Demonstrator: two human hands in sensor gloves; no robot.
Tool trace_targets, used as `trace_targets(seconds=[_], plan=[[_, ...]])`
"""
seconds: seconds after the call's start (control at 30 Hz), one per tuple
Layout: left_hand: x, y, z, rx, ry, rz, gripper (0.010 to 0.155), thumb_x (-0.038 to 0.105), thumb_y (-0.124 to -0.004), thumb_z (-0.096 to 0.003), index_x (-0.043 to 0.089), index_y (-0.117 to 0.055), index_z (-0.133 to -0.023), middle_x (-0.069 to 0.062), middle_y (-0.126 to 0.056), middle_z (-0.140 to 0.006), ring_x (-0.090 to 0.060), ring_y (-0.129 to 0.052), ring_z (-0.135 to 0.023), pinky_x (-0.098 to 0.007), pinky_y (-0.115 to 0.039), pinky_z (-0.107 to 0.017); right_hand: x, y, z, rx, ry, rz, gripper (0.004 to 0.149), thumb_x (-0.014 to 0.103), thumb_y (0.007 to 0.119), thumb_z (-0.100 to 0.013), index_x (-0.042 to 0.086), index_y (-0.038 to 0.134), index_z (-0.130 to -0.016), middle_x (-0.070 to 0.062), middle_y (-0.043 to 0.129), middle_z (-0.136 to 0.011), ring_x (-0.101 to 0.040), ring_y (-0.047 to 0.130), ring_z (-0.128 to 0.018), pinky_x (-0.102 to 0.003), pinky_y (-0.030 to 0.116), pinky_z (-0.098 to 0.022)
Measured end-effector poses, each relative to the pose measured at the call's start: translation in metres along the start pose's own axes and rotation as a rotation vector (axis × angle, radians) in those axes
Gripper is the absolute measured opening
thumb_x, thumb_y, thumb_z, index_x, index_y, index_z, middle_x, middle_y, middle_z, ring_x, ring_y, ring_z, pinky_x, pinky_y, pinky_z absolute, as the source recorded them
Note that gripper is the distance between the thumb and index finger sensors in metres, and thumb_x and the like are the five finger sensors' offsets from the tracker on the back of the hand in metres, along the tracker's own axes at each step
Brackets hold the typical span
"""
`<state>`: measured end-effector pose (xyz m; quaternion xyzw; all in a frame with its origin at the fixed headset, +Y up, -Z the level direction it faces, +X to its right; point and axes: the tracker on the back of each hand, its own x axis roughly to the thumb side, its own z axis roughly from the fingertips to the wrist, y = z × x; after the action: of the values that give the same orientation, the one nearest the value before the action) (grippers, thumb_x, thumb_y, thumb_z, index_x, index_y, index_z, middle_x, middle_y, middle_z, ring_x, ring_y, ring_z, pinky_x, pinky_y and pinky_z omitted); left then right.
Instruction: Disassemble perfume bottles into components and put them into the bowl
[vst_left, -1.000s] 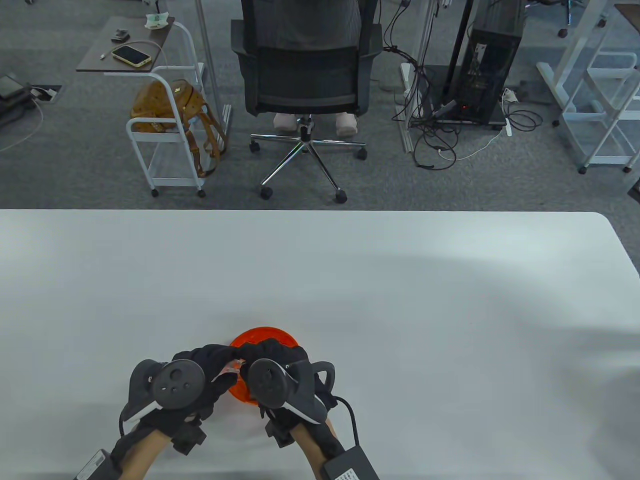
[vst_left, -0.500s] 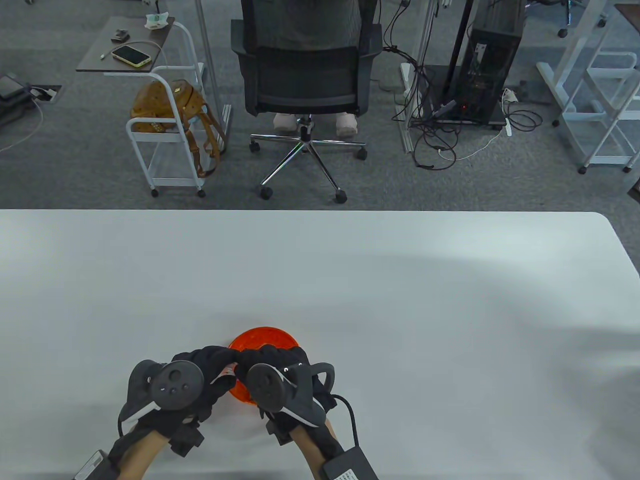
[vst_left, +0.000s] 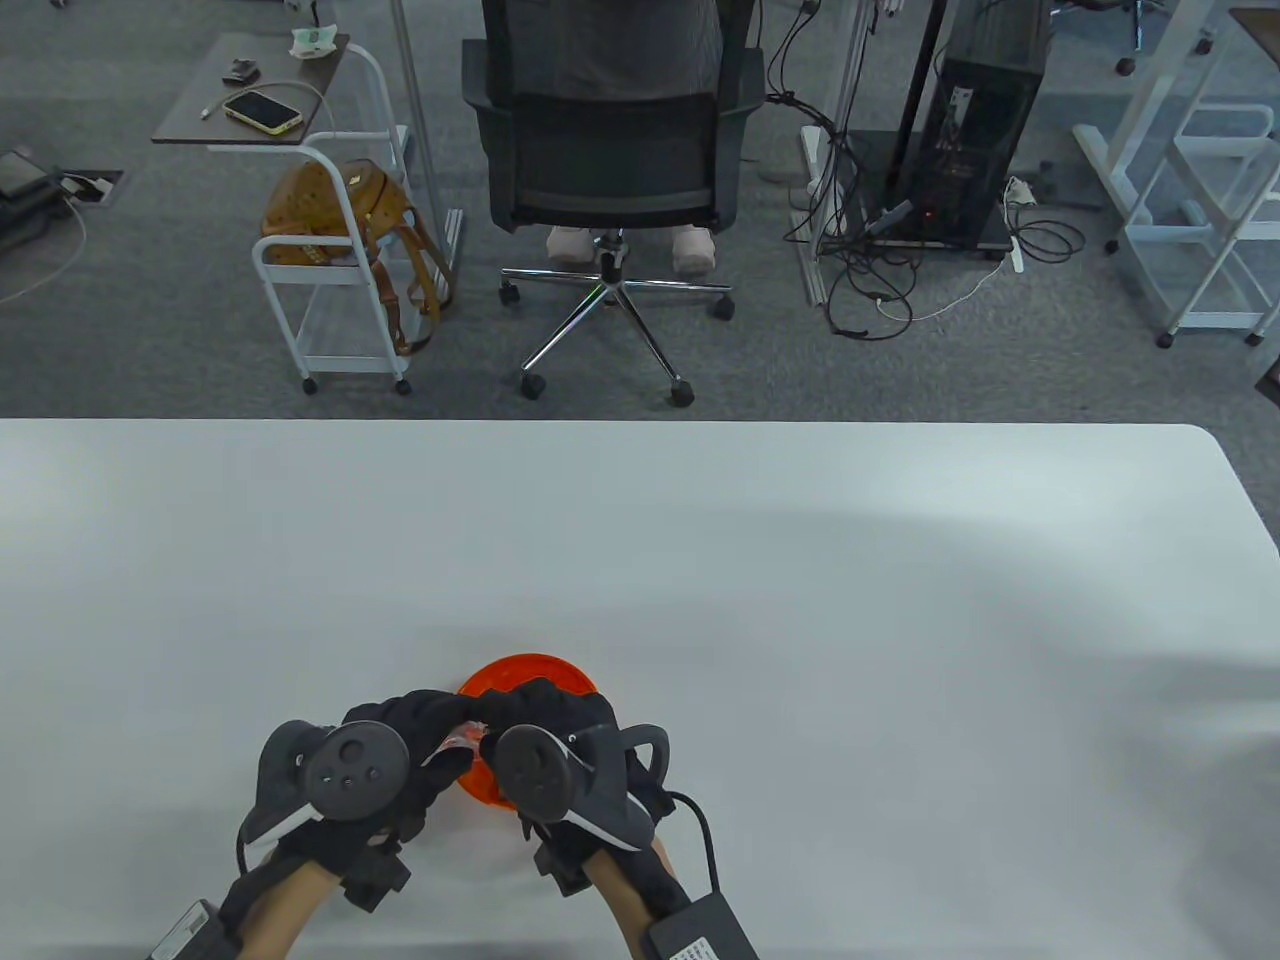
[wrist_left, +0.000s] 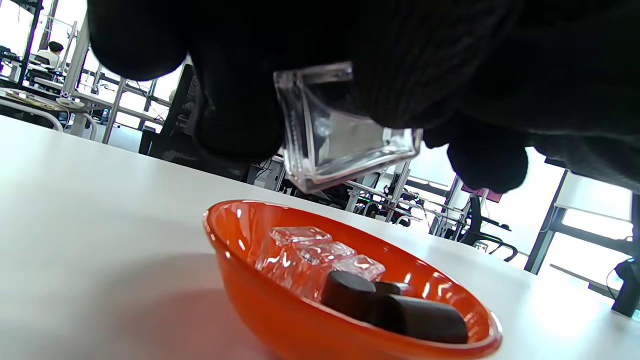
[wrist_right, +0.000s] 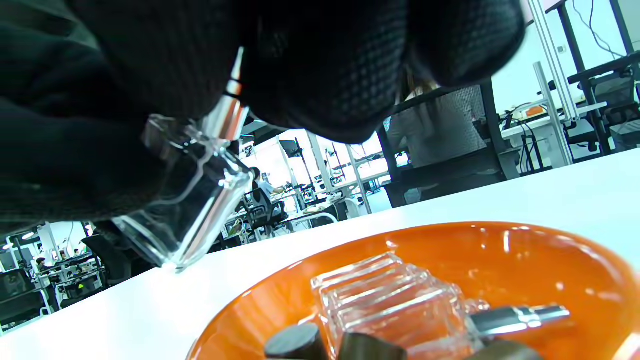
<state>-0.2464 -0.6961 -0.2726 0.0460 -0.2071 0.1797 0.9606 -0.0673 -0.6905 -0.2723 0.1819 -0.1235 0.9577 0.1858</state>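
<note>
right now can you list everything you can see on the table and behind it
bowl: one, orange, on the table under the hands
bottle in hand: one, clear glass, above the bowl
glass bottles in bowl: clear, count unclear
caps in bowl: at least two, dark
table: one, white
office chair: one, black, behind the table
cart: one, white, with a brown bag
phone: one, on the cart top
left hand: black glove, holds the bottle
right hand: black glove, grips the bottle's top

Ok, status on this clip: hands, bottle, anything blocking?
Left hand grips clear bottle; right hand pinches its sprayer. Both above orange bowl, which already holds glass and dark caps. No obstruction.
</note>
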Motion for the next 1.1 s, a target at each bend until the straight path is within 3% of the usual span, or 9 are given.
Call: trace_targets(seconds=[0.1,0.27,0.33,0.4,0.57,0.7,0.87,1.0,1.1], plan=[[0.0003,-0.0002,0.0004,-0.010,-0.004,-0.003,0.054,0.038,-0.088,-0.0419,0.020,-0.085,-0.093,-0.013,-0.097,-0.089,-0.029,-0.107,-0.067,-0.057,-0.077,-0.057,-0.0004,0.0003,-0.0007,-0.015,0.000,0.009,0.042,0.046,0.081,-0.036,0.032,0.087,-0.075,0.006,0.101,-0.060,-0.006,0.105,-0.032,-0.047,0.086,-0.049],[-0.0002,0.0007,0.0000,0.002,0.005,-0.002,0.054,0.038,-0.088,-0.0421,0.020,-0.085,-0.093,-0.013,-0.097,-0.088,-0.029,-0.107,-0.067,-0.057,-0.077,-0.057,-0.0002,0.0016,-0.0006,0.016,0.000,-0.006,0.048,0.040,0.085,-0.036,0.031,0.079,-0.082,0.004,0.091,-0.078,-0.005,0.102,-0.044,-0.048,0.083,-0.052],[-0.0008,0.0007,0.0006,-0.002,0.006,0.005,0.054,0.037,-0.088,-0.0419,0.020,-0.086,-0.093,-0.013,-0.097,-0.089,-0.030,-0.107,-0.067,-0.057,-0.077,-0.057,-0.0006,0.0014,-0.0008,-0.004,0.002,0.007,0.045,0.048,0.080,-0.036,0.032,0.084,-0.078,0.005,0.098,-0.067,-0.006,0.105,-0.038,-0.048,0.085,-0.050],[0.0001,-0.0003,0.0007,-0.013,-0.001,-0.006,0.054,0.038,-0.088,-0.0418,0.020,-0.086,-0.093,-0.013,-0.097,-0.089,-0.030,-0.107,-0.067,-0.057,-0.077,-0.057,-0.0006,0.0007,-0.0011,-0.007,0.006,-0.004,0.042,0.047,0.079,-0.036,0.031,0.088,-0.075,0.006,0.101,-0.059,-0.006,0.105,-0.032,-0.047,0.086,-0.049],[0.0012,0.0012,0.0003,0.004,0.006,-0.005,0.054,0.038,-0.088,-0.0421,0.019,-0.085,-0.093,-0.013,-0.098,-0.088,-0.029,-0.107,-0.067,-0.057,-0.077,-0.057,-0.0009,0.0017,-0.0009,0.026,0.004,-0.014,0.048,0.039,0.085,-0.036,0.031,0.079,-0.083,0.004,0.090,-0.079,-0.006,0.102,-0.045,-0.048,0.083,-0.053],[0.0002,0.0015,0.0014,-0.013,0.005,0.003,0.054,0.038,-0.088,-0.0419,0.020,-0.086,-0.093,-0.013,-0.097,-0.089,-0.030,-0.107,-0.068,-0.057,-0.077,-0.057,-0.0001,0.0016,-0.0013,-0.001,0.005,-0.006,0.042,0.046,0.080,-0.037,0.032,0.086,-0.076,0.005,0.100,-0.063,-0.006,0.105,-0.034,-0.047,0.085,-0.049],[0.0015,0.0026,0.0004,0.005,0.008,0.001,0.054,0.038,-0.087,-0.0422,0.020,-0.085,-0.093,-0.013,-0.097,-0.089,-0.029,-0.107,-0.067,-0.057,-0.077,-0.057,0.0003,0.0017,-0.0005,0.021,0.002,-0.013,0.048,0.039,0.085,-0.036,0.031,0.078,-0.083,0.004,0.089,-0.080,-0.005,0.101,-0.045,-0.048,0.083,-0.053],[0.0014,0.0019,0.0012,-0.013,0.002,-0.003,0.054,0.038,-0.088,-0.0419,0.020,-0.085,-0.093,-0.013,-0.097,-0.089,-0.030,-0.107,-0.068,-0.057,-0.077,-0.057,-0.0009,0.0009,-0.0013,-0.001,0.008,-0.018,0.043,0.047,0.079,-0.036,0.031,0.087,-0.076,0.005,0.100,-0.063,-0.006,0.105,-0.035,-0.048,0.085,-0.050],[0.0029,0.0019,0.0004,-0.001,0.005,-0.007,0.054,0.038,-0.088,-0.0420,0.019,-0.085,-0.093,-0.013,-0.097,-0.088,-0.030,-0.107,-0.067,-0.057,-0.077,-0.057,-0.0019,0.0021,-0.0005,0.021,0.001,-0.009,0.046,0.042,0.084,-0.036,0.033,0.081,-0.080,0.005,0.094,-0.072,-0.005,0.102,-0.041,-0.048,0.084,-0.052]])
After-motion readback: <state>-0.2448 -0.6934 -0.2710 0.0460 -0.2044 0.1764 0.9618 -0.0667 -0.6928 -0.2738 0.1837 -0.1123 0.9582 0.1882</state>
